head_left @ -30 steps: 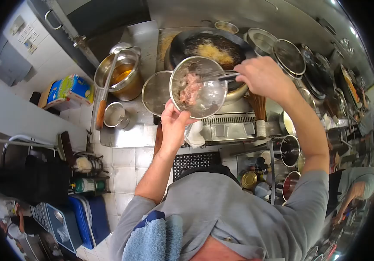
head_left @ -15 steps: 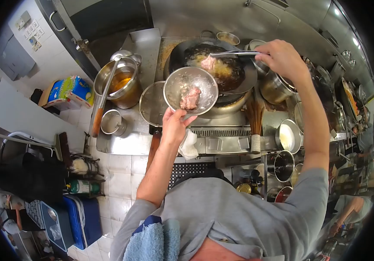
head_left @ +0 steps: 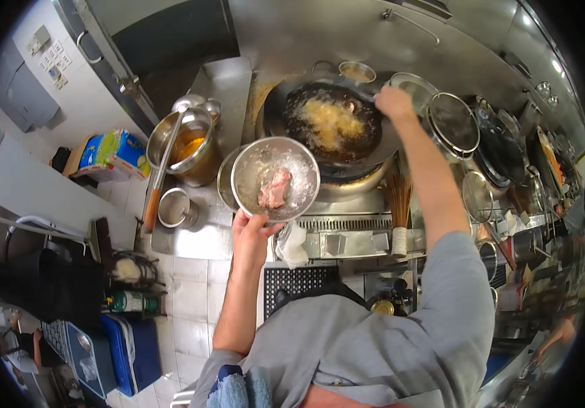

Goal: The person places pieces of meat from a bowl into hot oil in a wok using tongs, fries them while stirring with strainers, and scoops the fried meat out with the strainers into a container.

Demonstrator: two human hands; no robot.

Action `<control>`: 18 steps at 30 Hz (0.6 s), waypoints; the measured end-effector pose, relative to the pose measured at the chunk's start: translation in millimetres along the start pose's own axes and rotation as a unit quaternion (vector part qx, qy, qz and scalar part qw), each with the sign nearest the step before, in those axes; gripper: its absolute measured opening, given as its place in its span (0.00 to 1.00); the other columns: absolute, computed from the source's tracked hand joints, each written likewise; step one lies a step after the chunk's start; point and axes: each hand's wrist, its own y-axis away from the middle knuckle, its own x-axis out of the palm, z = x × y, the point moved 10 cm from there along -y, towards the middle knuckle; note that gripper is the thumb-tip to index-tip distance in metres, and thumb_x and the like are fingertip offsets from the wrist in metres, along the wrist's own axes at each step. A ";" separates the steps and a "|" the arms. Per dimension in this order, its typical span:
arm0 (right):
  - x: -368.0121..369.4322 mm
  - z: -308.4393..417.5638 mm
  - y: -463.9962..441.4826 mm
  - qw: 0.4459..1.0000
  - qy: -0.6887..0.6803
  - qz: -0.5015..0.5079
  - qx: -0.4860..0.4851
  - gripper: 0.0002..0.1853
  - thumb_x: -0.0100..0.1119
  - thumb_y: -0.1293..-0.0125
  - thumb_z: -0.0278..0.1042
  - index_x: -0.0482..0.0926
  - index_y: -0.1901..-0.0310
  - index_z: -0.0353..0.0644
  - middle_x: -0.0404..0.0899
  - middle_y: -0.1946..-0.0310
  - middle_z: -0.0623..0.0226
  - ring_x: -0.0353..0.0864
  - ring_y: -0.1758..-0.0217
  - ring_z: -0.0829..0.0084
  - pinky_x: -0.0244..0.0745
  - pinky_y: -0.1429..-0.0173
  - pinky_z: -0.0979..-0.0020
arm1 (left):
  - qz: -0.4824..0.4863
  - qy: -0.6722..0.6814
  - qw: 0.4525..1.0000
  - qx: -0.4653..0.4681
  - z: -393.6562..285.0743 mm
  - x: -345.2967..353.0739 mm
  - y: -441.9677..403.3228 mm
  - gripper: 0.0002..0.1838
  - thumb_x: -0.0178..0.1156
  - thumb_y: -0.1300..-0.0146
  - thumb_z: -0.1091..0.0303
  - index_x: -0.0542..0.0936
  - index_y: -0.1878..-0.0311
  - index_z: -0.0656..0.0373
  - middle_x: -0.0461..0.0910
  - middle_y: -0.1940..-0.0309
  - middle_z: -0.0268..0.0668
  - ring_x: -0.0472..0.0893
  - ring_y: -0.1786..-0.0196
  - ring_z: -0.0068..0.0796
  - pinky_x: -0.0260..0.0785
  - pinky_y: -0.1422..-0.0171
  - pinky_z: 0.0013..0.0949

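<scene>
My left hand (head_left: 251,230) is closed on the near rim of a steel mixing bowl (head_left: 245,170), tilted toward me at the wok's near left. Inside lies a piece of raw pink meat (head_left: 276,189), with white floury smears around it. Food is frying in bubbling, foaming oil (head_left: 330,122) in a large dark wok (head_left: 275,112). My right hand (head_left: 394,102) reaches over the wok's right rim with its fingers closed. The tongs in that hand are mostly hidden by it and the steam.
Left of the bowl stand a steel pot (head_left: 200,146) with a wooden-handled tool across it, and a small metal cup (head_left: 175,207). A bamboo brush (head_left: 399,211) stands at the stove front. Round strainers (head_left: 454,124) sit right of the wok. A white cloth (head_left: 292,245) hangs below the bowl.
My right hand has moved left and lower to the wok's right rim. The pink meat held by the tongs over the oil is out of sight. The bowl has shifted left and nearer.
</scene>
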 end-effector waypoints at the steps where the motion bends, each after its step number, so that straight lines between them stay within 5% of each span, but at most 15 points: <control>1: -19.4 -7.7 2.7 0.999 -0.034 -0.022 -0.002 0.18 0.52 0.38 0.45 0.82 0.59 0.38 0.81 0.57 0.48 0.81 0.51 0.51 0.75 0.47 0.55 | 0.003 -0.003 1.000 0.005 -0.5 -2.1 1.4 0.13 0.52 0.42 0.78 0.72 0.53 0.63 0.77 0.55 0.40 0.80 0.54 0.31 0.80 0.55 0.39; 3: -95.3 -5.6 43.5 0.989 -0.087 -0.118 -0.031 0.19 0.54 0.36 0.47 0.82 0.61 0.36 0.82 0.62 0.48 0.81 0.56 0.51 0.75 0.50 0.59 | 0.003 -0.013 1.000 0.012 -2.2 -8.5 1.0 0.13 0.52 0.42 0.78 0.72 0.52 0.63 0.77 0.55 0.41 0.80 0.55 0.32 0.80 0.55 0.39; 7: -184.4 35.9 142.2 0.948 -0.196 -0.075 -0.239 0.20 0.59 0.39 0.44 0.79 0.57 0.31 0.82 0.63 0.51 0.81 0.59 0.52 0.74 0.53 0.64 | 0.033 -0.037 0.999 0.016 -9.9 -1.0 2.5 0.06 0.51 0.42 0.79 0.72 0.61 0.63 0.77 0.55 0.41 0.80 0.55 0.33 0.80 0.55 0.39; 11: -178.9 103.9 249.1 0.926 -0.097 -0.049 -0.361 0.16 0.62 0.42 0.39 0.81 0.57 0.36 0.82 0.63 0.53 0.81 0.60 0.54 0.74 0.53 0.61 | 0.100 -0.058 0.993 0.035 -7.1 16.3 0.4 0.07 0.50 0.45 0.84 0.68 0.72 0.60 0.78 0.60 0.39 0.81 0.58 0.30 0.82 0.60 0.34; 14: -144.7 130.9 268.9 0.939 0.050 0.003 -0.339 0.11 0.61 0.42 0.37 0.82 0.63 0.40 0.82 0.68 0.61 0.81 0.62 0.58 0.75 0.56 0.60 | 0.131 -0.057 0.989 0.031 -2.2 34.9 4.5 0.08 0.49 0.47 0.86 0.67 0.74 0.60 0.78 0.62 0.39 0.81 0.61 0.27 0.83 0.61 0.33; 18: -180.4 105.0 268.8 0.946 0.012 -0.052 -0.319 0.09 0.61 0.43 0.38 0.83 0.66 0.42 0.81 0.71 0.60 0.80 0.63 0.57 0.74 0.57 0.59 | 0.100 -0.036 0.994 -0.011 18.7 26.7 -11.8 0.06 0.50 0.46 0.85 0.69 0.70 0.61 0.77 0.63 0.39 0.81 0.62 0.27 0.83 0.60 0.35</control>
